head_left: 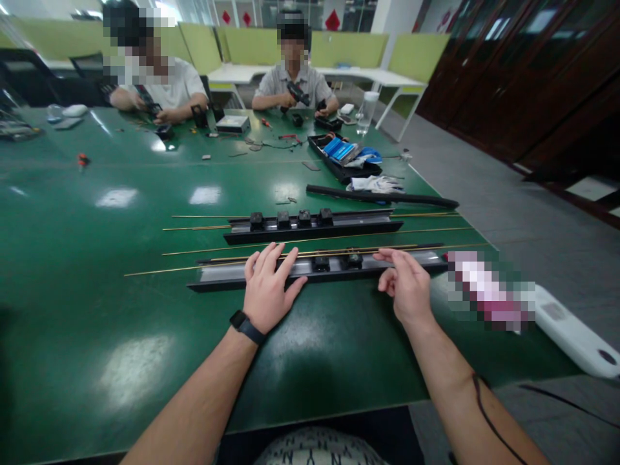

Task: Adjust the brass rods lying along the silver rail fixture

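Observation:
A long black channel with a pale inner face (223,274) lies across the table in front of me. Two small black blocks, one of them a square block (321,263), sit in it, and thin brass-coloured rods (320,253) run along its far side. My left hand (268,284) rests over the channel with its fingers spread, partly covering the rods. At the channel's right part is my right hand (409,281), its index finger stretched to the rods and its thumb apart. Beyond lies a second channel (314,234) with several black blocks (283,220).
More brass rods (213,249) extend past both channels. A black strip (382,196), white gloves (375,184) and a black tray (317,145) holding blue packs lie farther back. A white device (574,332) is at the right edge. Two people (295,87) work across the table.

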`<state>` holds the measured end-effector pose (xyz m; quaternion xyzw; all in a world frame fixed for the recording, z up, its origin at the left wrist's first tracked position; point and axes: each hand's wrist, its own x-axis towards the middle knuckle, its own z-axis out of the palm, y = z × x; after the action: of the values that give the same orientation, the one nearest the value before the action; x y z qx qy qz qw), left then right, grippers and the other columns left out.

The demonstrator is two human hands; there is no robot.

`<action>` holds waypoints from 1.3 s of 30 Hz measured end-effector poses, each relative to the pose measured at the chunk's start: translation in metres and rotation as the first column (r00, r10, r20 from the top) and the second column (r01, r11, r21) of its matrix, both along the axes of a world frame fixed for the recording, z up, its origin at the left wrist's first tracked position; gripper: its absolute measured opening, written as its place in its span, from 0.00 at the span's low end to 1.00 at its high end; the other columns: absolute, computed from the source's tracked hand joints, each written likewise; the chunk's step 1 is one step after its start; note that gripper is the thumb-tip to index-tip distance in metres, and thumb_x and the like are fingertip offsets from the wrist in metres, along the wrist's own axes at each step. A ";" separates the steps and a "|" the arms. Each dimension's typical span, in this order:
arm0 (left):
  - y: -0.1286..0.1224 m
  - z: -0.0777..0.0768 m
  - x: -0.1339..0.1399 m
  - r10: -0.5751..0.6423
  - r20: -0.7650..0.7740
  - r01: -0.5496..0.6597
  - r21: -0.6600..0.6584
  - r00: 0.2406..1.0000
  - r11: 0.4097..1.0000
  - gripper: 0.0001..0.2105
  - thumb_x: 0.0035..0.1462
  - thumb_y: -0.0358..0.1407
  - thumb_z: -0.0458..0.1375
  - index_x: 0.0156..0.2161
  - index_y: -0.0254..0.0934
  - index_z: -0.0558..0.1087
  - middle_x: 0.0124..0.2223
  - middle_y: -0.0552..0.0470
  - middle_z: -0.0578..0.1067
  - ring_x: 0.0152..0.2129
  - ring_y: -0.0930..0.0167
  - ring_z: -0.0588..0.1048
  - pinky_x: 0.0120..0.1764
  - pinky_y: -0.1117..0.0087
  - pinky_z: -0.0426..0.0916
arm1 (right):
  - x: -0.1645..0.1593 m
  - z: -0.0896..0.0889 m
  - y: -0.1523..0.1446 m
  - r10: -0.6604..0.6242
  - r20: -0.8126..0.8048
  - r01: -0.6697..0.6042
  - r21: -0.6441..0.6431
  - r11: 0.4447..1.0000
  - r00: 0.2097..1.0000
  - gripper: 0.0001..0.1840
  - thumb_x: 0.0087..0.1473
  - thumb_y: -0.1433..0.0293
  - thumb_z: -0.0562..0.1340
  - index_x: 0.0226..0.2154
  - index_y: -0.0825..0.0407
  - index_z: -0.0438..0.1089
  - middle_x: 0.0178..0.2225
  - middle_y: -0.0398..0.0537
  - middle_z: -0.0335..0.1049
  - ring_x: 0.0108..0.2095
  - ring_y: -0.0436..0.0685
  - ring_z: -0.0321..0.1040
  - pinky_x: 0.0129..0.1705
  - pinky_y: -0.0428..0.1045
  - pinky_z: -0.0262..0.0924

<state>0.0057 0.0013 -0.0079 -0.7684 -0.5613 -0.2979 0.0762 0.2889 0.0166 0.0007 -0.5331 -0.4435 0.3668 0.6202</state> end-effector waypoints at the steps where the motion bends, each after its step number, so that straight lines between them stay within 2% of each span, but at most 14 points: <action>1: 0.000 0.000 0.000 0.001 -0.003 -0.001 0.001 1.000 1.000 0.25 0.67 0.47 0.58 0.66 0.44 0.68 0.67 0.42 0.69 0.67 0.56 0.64 0.68 0.50 0.50 | 0.000 0.000 0.000 0.000 0.003 0.000 0.001 1.000 1.000 0.18 0.63 0.54 0.63 0.43 0.51 0.78 0.42 0.53 0.80 0.15 0.44 0.64 0.12 0.42 0.47; 10: -0.001 0.002 0.000 0.002 -0.022 -0.002 0.002 1.000 1.000 0.25 0.67 0.47 0.58 0.66 0.43 0.68 0.67 0.41 0.69 0.67 0.56 0.64 0.68 0.50 0.51 | -0.001 0.001 -0.001 0.016 -0.004 -0.016 -0.028 0.999 1.000 0.19 0.63 0.55 0.62 0.47 0.50 0.79 0.46 0.54 0.80 0.14 0.44 0.63 0.12 0.43 0.46; 17: -0.001 0.000 -0.001 0.001 -0.010 -0.001 0.005 1.000 1.000 0.25 0.67 0.47 0.58 0.66 0.44 0.68 0.67 0.42 0.69 0.67 0.57 0.64 0.68 0.51 0.50 | -0.002 0.003 -0.003 0.079 -0.041 -0.081 -0.038 0.996 0.996 0.21 0.62 0.54 0.63 0.50 0.49 0.78 0.50 0.55 0.79 0.14 0.43 0.62 0.11 0.43 0.44; 39: 0.000 -0.001 -0.002 -0.020 -0.010 0.020 0.020 1.000 1.000 0.27 0.67 0.46 0.58 0.68 0.41 0.66 0.68 0.40 0.67 0.69 0.56 0.61 0.69 0.50 0.49 | -0.005 0.007 -0.003 0.071 -0.096 -0.076 -0.044 0.996 0.993 0.20 0.62 0.54 0.64 0.47 0.50 0.78 0.50 0.54 0.78 0.15 0.42 0.62 0.11 0.42 0.40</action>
<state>0.0041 0.0010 -0.0091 -0.7745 -0.5503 -0.3003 0.0837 0.2841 0.0139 0.0079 -0.5130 -0.4244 0.4244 0.6137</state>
